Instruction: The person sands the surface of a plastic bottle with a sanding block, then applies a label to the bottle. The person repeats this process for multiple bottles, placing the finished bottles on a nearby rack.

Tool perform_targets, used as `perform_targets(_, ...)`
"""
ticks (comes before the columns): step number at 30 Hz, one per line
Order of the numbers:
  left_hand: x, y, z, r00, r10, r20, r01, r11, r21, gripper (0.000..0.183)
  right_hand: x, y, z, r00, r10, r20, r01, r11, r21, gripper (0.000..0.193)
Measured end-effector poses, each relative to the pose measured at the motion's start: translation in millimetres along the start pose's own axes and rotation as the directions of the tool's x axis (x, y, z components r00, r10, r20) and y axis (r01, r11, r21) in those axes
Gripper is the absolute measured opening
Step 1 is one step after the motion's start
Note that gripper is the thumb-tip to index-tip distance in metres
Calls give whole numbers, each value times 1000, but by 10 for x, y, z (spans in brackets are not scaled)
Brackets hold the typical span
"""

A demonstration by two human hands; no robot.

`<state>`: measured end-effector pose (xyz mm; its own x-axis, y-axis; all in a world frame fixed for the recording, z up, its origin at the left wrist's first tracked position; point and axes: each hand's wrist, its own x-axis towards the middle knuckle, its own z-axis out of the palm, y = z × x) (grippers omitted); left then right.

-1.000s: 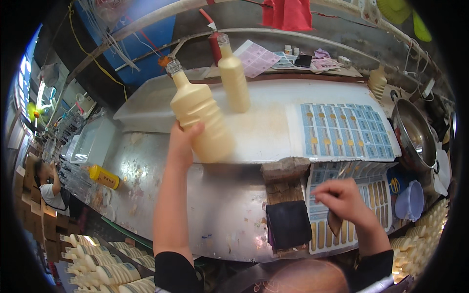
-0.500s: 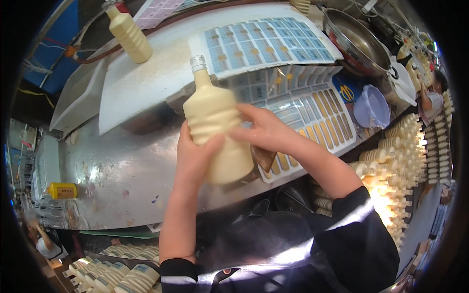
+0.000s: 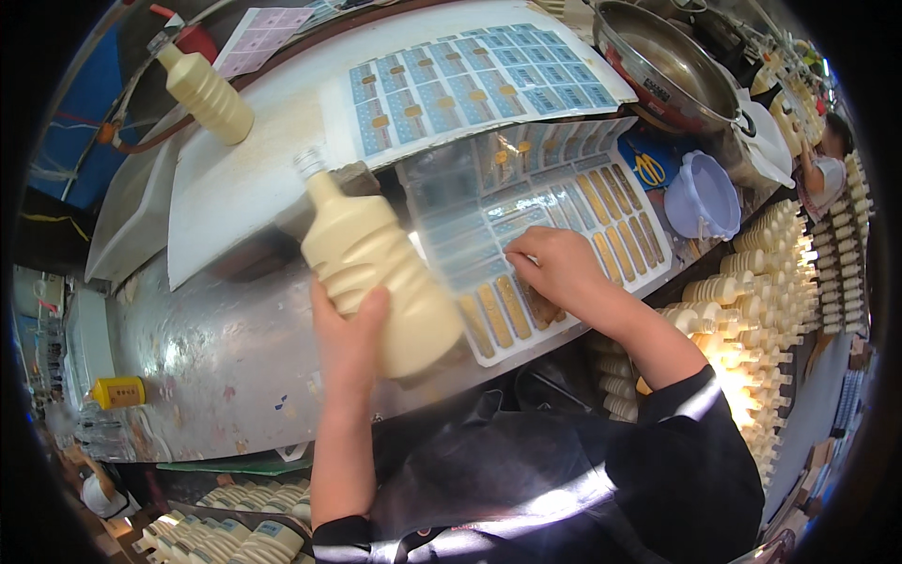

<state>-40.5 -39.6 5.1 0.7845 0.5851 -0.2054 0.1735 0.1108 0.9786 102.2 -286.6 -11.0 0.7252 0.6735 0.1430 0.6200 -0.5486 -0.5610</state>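
My left hand (image 3: 349, 334) grips a cream-coloured, ribbed bottle (image 3: 376, 273) by its lower side. The bottle tilts with its clear threaded neck to the upper left. My right hand (image 3: 564, 273) is closed, thumb and forefinger pressed together, over a white tray (image 3: 486, 358). Below its palm shows a brown piece (image 3: 541, 308), partly hidden; what the fingers hold cannot be made out. Gold strips (image 3: 515, 306) and pale blue label pieces (image 3: 467, 258) lie in rows in the tray. A second cream bottle (image 3: 211, 99) stands on the white board at the far left.
Label sheets (image 3: 470, 85) cover the raised white board (image 3: 225, 207). A metal pan (image 3: 662, 61), scissors (image 3: 648, 169) and a lilac bucket (image 3: 703, 197) are at the right. Several cream bottles (image 3: 742, 282) crowd the right side. A yellow container (image 3: 118, 392) sits left.
My right hand has let go of the bottle and moved right, over the tray. My left hand keeps the bottle, now tilted further left. The view has shifted slightly.
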Motion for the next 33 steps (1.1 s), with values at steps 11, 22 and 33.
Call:
perform_targets(11, -485, 222, 279, 590, 731, 343, -657, 188, 730, 56, -218, 87, 337, 988, 60, 143, -29, 977, -212, 36)
perform_targets(22, -480, -354, 989, 580, 280, 765, -765, -135, 629, 23, -236, -84, 249, 957, 94, 276, -7, 954, -300, 50)
perform_targets(33, -457, -473, 977, 490, 318, 811, -803, -197, 562, 18, -158, 62, 304, 949, -34, 312, 114, 963, -243, 42)
